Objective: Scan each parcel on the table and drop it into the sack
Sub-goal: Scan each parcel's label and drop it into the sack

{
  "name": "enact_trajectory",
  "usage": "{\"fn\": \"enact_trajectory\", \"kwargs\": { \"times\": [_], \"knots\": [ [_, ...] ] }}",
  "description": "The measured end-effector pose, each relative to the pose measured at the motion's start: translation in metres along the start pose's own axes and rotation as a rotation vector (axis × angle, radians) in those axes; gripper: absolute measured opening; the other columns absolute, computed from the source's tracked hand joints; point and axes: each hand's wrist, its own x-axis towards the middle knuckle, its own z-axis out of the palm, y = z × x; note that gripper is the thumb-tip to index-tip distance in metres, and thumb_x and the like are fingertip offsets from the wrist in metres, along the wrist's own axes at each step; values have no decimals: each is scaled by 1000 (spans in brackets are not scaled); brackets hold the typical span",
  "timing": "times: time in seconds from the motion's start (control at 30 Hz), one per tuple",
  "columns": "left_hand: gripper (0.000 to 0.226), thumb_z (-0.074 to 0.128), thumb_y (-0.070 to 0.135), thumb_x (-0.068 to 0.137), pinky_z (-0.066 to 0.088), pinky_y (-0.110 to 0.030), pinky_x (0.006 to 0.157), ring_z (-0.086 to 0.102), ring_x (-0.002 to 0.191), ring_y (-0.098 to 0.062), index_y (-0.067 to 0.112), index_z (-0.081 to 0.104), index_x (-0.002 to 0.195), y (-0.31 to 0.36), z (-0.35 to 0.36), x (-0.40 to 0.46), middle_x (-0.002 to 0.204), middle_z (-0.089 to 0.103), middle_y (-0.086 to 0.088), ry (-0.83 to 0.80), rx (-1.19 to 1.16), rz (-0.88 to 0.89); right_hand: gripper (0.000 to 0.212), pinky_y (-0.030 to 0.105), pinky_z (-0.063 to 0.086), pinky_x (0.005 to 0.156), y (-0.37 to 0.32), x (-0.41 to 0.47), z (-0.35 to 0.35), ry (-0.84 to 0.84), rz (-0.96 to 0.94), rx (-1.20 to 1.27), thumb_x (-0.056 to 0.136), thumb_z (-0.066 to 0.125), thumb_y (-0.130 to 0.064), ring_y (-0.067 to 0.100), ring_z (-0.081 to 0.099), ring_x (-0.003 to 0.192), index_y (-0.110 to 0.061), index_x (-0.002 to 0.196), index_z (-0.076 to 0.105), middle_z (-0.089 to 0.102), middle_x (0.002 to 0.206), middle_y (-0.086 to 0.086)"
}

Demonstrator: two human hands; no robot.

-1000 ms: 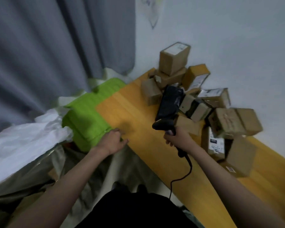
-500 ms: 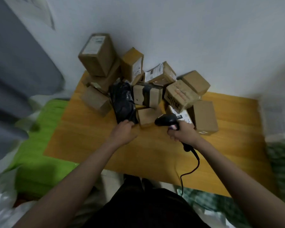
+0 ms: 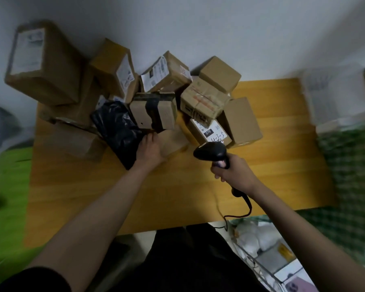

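Against the white wall, brown cardboard parcels (image 3: 204, 102) lie heaped on the wooden table (image 3: 272, 165); no sack is identifiable. Pulling the black plastic mailer (image 3: 118, 129) could topple the black-banded carton (image 3: 154, 112) leaning beside it. Left hand (image 3: 151, 149) curls its fingers (image 3: 149, 139) over the mailer's edge, apparently gripping it; right hand (image 3: 233, 170) grips the black handheld scanner (image 3: 211, 152).

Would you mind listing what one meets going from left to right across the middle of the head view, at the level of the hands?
Green surface → black plastic parcel → left hand → barcode scanner → right hand → bare wooden table → green checked cloth.
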Motion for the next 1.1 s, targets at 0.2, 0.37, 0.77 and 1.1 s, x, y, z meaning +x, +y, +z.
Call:
{"fn": "enact_trajectory", "kwargs": {
  "times": [0.2, 0.37, 0.77, 1.1],
  "knots": [
    [86, 82, 37, 76, 38, -40, 110, 46, 125, -32, 5, 38, 142, -2, 33, -41, 139, 43, -14, 24, 51, 70, 4, 17, 45, 56, 15, -9, 1, 43, 49, 66, 87, 68, -10, 0, 59, 52, -9, 85, 65, 70, 68, -2],
    [77, 72, 35, 86, 38, -37, 110, 47, 129, -29, 9, 38, 150, -11, 55, -82, 144, 48, -12, -40, -61, 100, 3, 21, 47, 60, 24, -15, 4, 27, 71, 75, 87, 68, -10, 0, 60, 53, -9, 86, 65, 70, 68, 0],
    [116, 64, 72, 80, 27, -39, 119, 24, 146, -28, 5, 11, 158, 26, 72, -101, 163, 17, -11, -62, 11, 93, 6, 11, 42, 51, 31, -19, 13, 7, 130, 107, 87, 67, -10, 0, 59, 52, -11, 82, 64, 71, 69, 2],
    [95, 67, 43, 93, 29, -35, 118, 23, 150, -28, 6, 11, 160, -10, 42, -77, 166, 13, -9, -274, -221, 34, 4, 12, 44, 52, 32, -20, 12, 11, 131, 114, 87, 68, -11, 2, 59, 53, -10, 84, 65, 70, 68, 1]
  ]
}}
